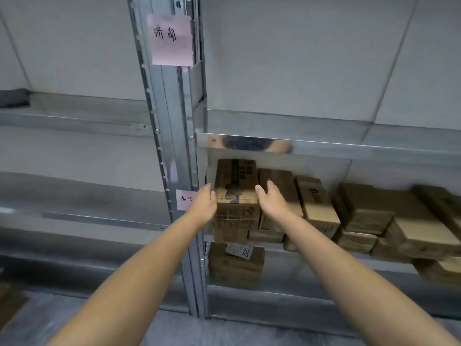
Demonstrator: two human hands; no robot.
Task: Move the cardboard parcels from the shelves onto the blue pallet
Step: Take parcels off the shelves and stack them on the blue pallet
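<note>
A tall brown cardboard parcel (235, 193) with black print stands at the left end of a metal shelf (324, 147), on top of another parcel. My left hand (203, 204) lies flat against its left side, fingers apart. My right hand (270, 199) reaches along its right side, fingers extended over the neighbouring parcel (282, 181). Neither hand has visibly lifted the parcel. More parcels (316, 206) line the same shelf to the right. The blue pallet is out of view.
A steel upright (174, 151) with two pink paper labels (172, 39) stands just left of the parcel. Below, a parcel with a white label (237, 260) sits on the lower shelf. The shelves on the left hold a dark item (13, 97).
</note>
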